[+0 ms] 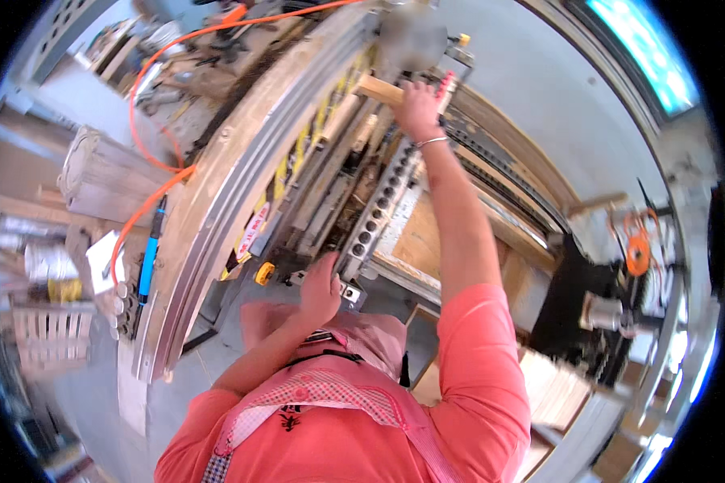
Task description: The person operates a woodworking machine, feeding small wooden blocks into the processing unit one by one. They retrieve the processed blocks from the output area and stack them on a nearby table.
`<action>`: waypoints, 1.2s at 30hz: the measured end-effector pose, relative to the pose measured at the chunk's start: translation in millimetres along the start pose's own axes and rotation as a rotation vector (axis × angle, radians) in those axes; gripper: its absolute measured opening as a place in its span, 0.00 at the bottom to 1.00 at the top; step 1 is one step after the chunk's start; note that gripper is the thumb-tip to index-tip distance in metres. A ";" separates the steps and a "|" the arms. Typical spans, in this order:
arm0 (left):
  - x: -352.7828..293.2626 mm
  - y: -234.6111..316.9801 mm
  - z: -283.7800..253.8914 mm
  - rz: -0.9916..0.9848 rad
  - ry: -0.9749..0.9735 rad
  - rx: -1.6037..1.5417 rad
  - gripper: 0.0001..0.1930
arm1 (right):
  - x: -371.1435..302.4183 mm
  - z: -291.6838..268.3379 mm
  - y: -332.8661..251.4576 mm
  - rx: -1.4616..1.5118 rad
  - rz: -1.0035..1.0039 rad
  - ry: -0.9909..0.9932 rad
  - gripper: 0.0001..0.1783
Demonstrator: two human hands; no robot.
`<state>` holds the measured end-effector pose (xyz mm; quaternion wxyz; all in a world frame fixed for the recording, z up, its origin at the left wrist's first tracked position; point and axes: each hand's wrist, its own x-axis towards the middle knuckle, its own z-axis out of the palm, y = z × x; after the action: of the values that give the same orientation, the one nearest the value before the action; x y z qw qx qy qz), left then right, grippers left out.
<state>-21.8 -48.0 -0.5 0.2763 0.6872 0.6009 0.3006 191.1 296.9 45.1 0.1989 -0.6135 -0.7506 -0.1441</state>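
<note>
My right hand (417,110) reaches out to the far end of a long machine bed, a band around its wrist. Its fingers are closed at the end of a short wooden block (381,90), which sticks out to the left. Some small red parts show beside the fingers; what they belong to is unclear. Close to my body, my left hand (321,291) lies with its fingers extended by the near end of a metal rail with a row of round holes (372,215). Nothing shows in that hand.
A thick wooden beam with metal rails (225,181) runs along the left. An orange hose (134,105) crosses it, near a blue tool (150,256). A yellow knob (264,274) sits by the bed's near end. At the right hangs an orange reel (638,251), below a bright screen (644,52).
</note>
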 end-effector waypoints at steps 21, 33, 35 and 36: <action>8.5 -41.4 19.5 0.008 -0.048 -0.104 0.26 | -680.1 -383.5 -11.9 -0.358 1.477 0.111 0.14; 10.5 -35.7 13.5 -0.051 -0.065 -0.100 0.26 | -813.2 -429.4 65.3 -0.550 1.790 -0.294 0.21; 9.3 -31.0 10.2 -0.076 -0.065 -0.078 0.26 | -815.9 -427.8 68.4 -0.563 1.737 -0.308 0.20; 9.1 -32.6 10.5 -0.062 -0.047 -0.071 0.26 | -816.3 -427.2 68.5 -0.571 1.709 -0.314 0.20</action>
<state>-34.6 -35.1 -30.9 0.3240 0.6647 0.6042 0.2968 447.5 -590.5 30.9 -0.0258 -0.9987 0.0046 -0.0426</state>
